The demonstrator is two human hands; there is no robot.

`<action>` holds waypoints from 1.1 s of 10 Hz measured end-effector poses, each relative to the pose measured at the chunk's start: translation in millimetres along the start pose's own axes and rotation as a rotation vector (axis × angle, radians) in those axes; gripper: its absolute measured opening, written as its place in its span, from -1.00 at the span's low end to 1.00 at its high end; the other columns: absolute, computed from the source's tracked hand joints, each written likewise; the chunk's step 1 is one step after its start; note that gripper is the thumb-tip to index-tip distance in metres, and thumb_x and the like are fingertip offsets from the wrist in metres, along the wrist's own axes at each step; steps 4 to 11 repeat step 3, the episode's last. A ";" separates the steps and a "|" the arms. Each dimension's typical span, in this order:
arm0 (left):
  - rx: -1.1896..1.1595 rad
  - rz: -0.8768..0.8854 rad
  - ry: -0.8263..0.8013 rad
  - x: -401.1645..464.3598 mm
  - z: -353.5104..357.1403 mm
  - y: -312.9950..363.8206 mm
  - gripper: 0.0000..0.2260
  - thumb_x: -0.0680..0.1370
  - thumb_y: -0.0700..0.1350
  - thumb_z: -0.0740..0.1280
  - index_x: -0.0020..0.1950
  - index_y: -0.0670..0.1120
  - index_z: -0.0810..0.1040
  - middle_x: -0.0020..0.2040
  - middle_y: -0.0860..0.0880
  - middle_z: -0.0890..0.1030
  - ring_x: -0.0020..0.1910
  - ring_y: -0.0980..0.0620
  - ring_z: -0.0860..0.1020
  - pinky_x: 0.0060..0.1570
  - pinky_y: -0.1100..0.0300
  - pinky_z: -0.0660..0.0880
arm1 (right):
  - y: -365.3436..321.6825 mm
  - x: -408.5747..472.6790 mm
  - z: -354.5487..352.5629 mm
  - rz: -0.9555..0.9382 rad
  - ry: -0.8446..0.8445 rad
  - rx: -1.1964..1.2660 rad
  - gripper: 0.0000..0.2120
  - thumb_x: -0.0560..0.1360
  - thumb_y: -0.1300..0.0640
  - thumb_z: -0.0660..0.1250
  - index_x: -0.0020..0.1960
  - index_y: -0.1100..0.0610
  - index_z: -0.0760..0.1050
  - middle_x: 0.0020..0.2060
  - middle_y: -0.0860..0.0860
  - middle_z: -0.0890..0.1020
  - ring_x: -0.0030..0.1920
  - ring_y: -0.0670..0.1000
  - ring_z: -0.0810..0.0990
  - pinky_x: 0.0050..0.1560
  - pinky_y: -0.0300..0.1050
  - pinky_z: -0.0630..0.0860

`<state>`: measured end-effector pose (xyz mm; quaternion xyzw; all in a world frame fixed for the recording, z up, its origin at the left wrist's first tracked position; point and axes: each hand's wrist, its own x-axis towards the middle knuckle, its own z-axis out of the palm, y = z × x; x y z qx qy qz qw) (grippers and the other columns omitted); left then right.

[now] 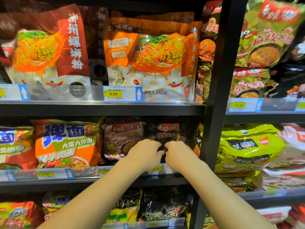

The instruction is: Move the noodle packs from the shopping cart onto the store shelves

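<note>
1. Both bare arms reach up and away from the person to the middle shelf (102,179) of the store rack; the hands meet side by side in front of a black noodle pack (166,129) that stands upright at the right end of that shelf, just left of the black upright post (219,80).
2. The left hand (145,153) has its fingers curled in tight and presses on the pack's lower front — it looks pinched on the wrapper, though the fingertips are partly hidden.
3. The right hand (179,154) is likewise curled, knuckles up, pinching the same dark wrapper just beside the left; the two hands nearly touch.
4. Just left of the black pack stands a pink noodle pack (122,138), touching it; farther left sits an orange-and-green noodle pack (66,142).
5. A yellow price tag (156,169) on the shelf's front rail shows between the two wrists.
6. On the shelf above stand large orange pouches (148,52) behind a tag reading 9.90 (113,94); right of the post, a yellow-green multipack (247,146) fills the neighbouring bay.
7. The shopping cart is out of sight.
</note>
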<state>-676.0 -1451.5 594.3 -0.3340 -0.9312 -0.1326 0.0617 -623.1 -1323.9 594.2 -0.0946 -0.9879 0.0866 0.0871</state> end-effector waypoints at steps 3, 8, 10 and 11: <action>0.013 0.019 0.034 -39.8 -32.0 -17.8 -0.40 0.58 0.26 0.29 0.58 0.15 0.24 0.52 -0.01 0.33 0.51 -0.04 0.30 0.42 -0.03 0.38 | -2.6 -20.8 -17.4 -0.003 0.037 0.107 -0.38 0.60 -0.08 0.34 0.59 -0.01 0.25 0.47 0.05 0.44 0.41 0.10 0.47 0.33 0.01 0.52; 0.013 0.019 0.034 -39.8 -32.0 -17.8 -0.40 0.58 0.26 0.29 0.58 0.15 0.24 0.52 -0.01 0.33 0.51 -0.04 0.30 0.42 -0.03 0.38 | -2.6 -20.8 -17.4 -0.003 0.037 0.107 -0.38 0.60 -0.08 0.34 0.59 -0.01 0.25 0.47 0.05 0.44 0.41 0.10 0.47 0.33 0.01 0.52; 0.013 0.019 0.034 -39.8 -32.0 -17.8 -0.40 0.58 0.26 0.29 0.58 0.15 0.24 0.52 -0.01 0.33 0.51 -0.04 0.30 0.42 -0.03 0.38 | -2.6 -20.8 -17.4 -0.003 0.037 0.107 -0.38 0.60 -0.08 0.34 0.59 -0.01 0.25 0.47 0.05 0.44 0.41 0.10 0.47 0.33 0.01 0.52; 0.013 0.019 0.034 -39.8 -32.0 -17.8 -0.40 0.58 0.26 0.29 0.58 0.15 0.24 0.52 -0.01 0.33 0.51 -0.04 0.30 0.42 -0.03 0.38 | -2.6 -20.8 -17.4 -0.003 0.037 0.107 -0.38 0.60 -0.08 0.34 0.59 -0.01 0.25 0.47 0.05 0.44 0.41 0.10 0.47 0.33 0.01 0.52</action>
